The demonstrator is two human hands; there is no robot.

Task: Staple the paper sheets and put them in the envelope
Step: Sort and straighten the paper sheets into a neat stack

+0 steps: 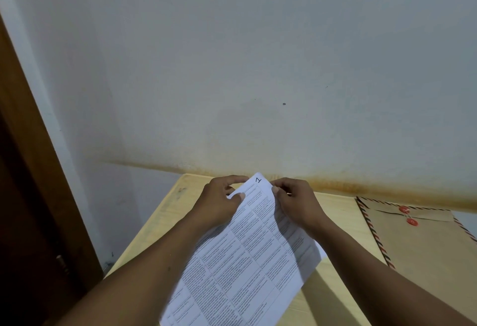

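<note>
White paper sheets [247, 256] printed with tables of small text lie slanted over the light wooden table [165, 222], a handwritten "1" at their far corner. My left hand [219, 201] pinches the far end of the sheets from the left, thumb on top. My right hand [294, 201] pinches the same end from the right. A second sheet edge peeks out under the top one at the right. A brown envelope [423, 248] with striped borders and two red string-tie discs lies flat at the right. No stapler is in view.
The table stands against a pale wall [258, 67] with a rusty stain along its foot. A dark wooden door frame [31, 196] runs down the left side, beyond the table's left edge.
</note>
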